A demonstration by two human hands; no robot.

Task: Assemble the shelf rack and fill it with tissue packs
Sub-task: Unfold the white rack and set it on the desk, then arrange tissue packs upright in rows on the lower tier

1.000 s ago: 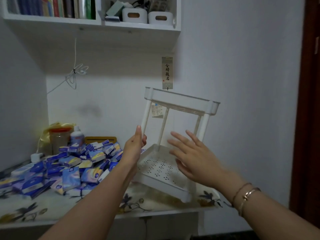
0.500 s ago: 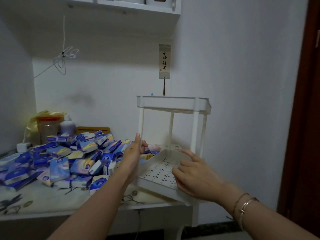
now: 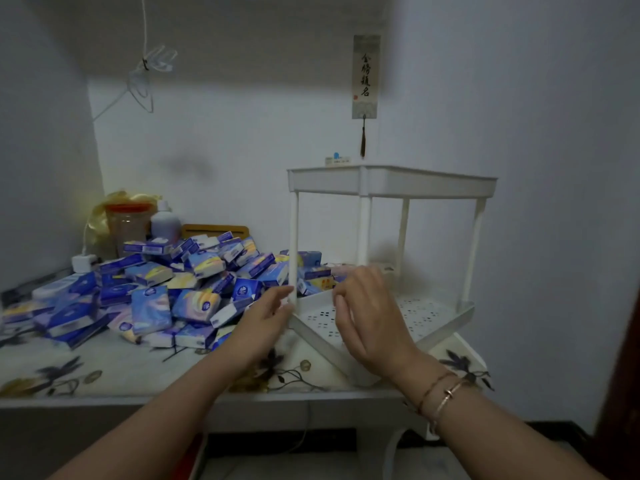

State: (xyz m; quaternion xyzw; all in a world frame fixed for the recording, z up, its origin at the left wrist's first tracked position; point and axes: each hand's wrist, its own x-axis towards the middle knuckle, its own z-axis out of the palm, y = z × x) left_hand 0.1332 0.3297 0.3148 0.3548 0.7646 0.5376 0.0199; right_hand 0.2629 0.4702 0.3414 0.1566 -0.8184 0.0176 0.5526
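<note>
Shelf rack upright near surface edge, between loosely curled right hand and left hand touching its post; tissue packs heaped beyond left hand.

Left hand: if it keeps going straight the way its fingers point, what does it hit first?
Probably the white plastic shelf rack's front-left post: the left hand points up and right, fingertips already at its base. Actual contact is blurred.
</note>
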